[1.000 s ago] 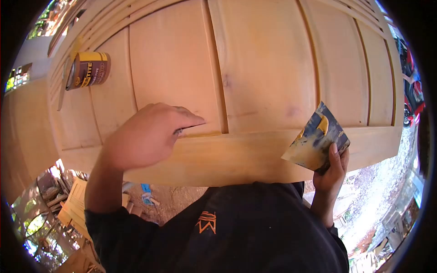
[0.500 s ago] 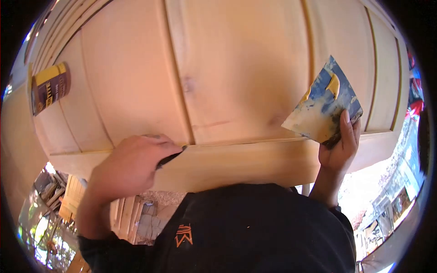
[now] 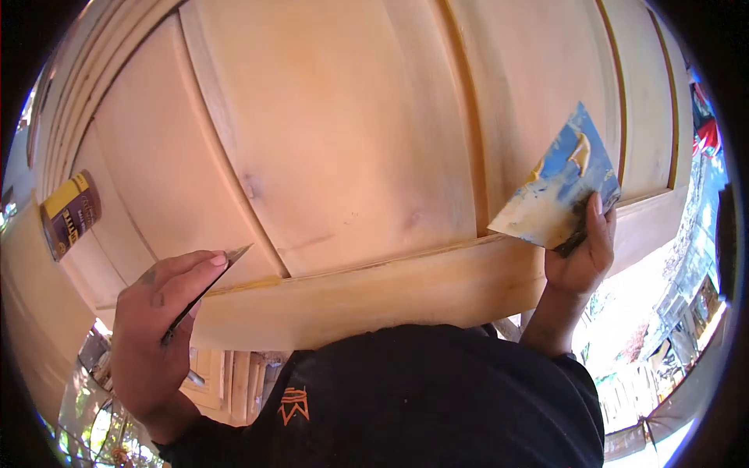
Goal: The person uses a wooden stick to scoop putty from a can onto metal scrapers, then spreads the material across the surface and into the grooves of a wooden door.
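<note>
My left hand is closed around a thin dark scraper, its pointed tip raised over the lower left of a pale wooden panelled door. Just below that tip, a yellowish streak of filler runs along the joint with the bottom rail. On the right, my right hand grips a blue, filler-smeared flat plate by its lower corner, thumb on top. A dab of yellow putty sits near the plate's upper part.
A brown and yellow can stands on the wood at the far left. Raised mouldings divide the door into panels. More wooden pieces lie below the door's near edge, and red cloth shows at far right.
My left hand has moved left and lifted, turning the scraper upward. A yellow streak now shows at the joint. The view has shifted, while my right hand keeps the plate.
</note>
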Demonstrator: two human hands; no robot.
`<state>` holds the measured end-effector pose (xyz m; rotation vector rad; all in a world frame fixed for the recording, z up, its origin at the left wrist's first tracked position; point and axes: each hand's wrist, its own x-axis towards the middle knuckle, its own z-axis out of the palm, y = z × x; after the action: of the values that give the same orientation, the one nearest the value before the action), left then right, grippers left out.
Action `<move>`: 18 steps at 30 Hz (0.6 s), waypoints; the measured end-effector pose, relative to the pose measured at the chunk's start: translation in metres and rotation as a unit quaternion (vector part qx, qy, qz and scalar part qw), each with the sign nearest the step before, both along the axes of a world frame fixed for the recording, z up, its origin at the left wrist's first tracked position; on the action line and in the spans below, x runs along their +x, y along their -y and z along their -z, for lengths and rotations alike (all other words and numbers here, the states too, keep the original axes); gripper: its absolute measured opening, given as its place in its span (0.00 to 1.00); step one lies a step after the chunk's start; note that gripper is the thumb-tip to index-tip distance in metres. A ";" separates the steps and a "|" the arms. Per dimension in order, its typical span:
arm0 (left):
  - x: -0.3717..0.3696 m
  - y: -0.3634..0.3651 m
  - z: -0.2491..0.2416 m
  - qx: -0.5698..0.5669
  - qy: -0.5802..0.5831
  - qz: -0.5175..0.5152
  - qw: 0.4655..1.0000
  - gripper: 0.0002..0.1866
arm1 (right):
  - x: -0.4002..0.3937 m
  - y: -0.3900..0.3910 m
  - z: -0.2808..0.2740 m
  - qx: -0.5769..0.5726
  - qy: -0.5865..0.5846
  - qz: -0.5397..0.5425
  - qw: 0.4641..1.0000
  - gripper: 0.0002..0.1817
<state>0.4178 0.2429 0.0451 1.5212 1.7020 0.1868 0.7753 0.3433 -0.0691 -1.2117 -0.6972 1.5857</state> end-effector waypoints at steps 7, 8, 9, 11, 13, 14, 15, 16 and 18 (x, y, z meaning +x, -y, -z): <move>0.011 0.026 0.013 -0.022 0.003 -0.100 0.995 0.16 | 0.048 -0.009 0.005 0.004 0.091 0.109 0.990 0.21; 0.012 0.028 0.014 -0.029 0.009 -0.116 0.993 0.16 | 0.053 -0.016 0.004 0.020 0.016 0.015 1.000 0.22; 0.013 0.031 0.016 -0.035 0.015 -0.132 0.991 0.16 | 0.057 -0.022 0.005 0.033 -0.053 -0.031 0.998 0.23; 0.013 0.040 0.017 -0.037 0.033 -0.165 0.985 0.15 | 0.054 -0.038 0.006 0.072 -0.148 -0.146 0.976 0.28; 0.009 0.045 0.020 -0.040 0.060 -0.187 0.980 0.15 | 0.055 -0.051 0.007 0.063 -0.182 -0.138 0.972 0.29; 0.007 0.045 0.021 -0.043 0.076 -0.192 0.977 0.16 | 0.063 -0.056 0.010 0.072 -0.166 -0.120 0.976 0.31; 0.004 0.046 0.022 -0.046 0.091 -0.198 0.975 0.16 | 0.059 -0.061 0.008 0.060 -0.193 -0.127 0.971 0.32; 0.003 0.045 0.022 -0.042 0.097 -0.204 0.973 0.15 | 0.059 -0.065 0.007 0.055 -0.196 -0.139 0.969 0.32; 0.006 0.043 0.024 -0.031 0.109 -0.216 0.970 0.14 | 0.058 -0.072 0.010 0.055 -0.233 -0.152 0.959 0.28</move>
<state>0.4240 0.2002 0.0206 1.0246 1.8184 0.5036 0.8330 0.4153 -0.0793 -0.6275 -0.6692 1.9681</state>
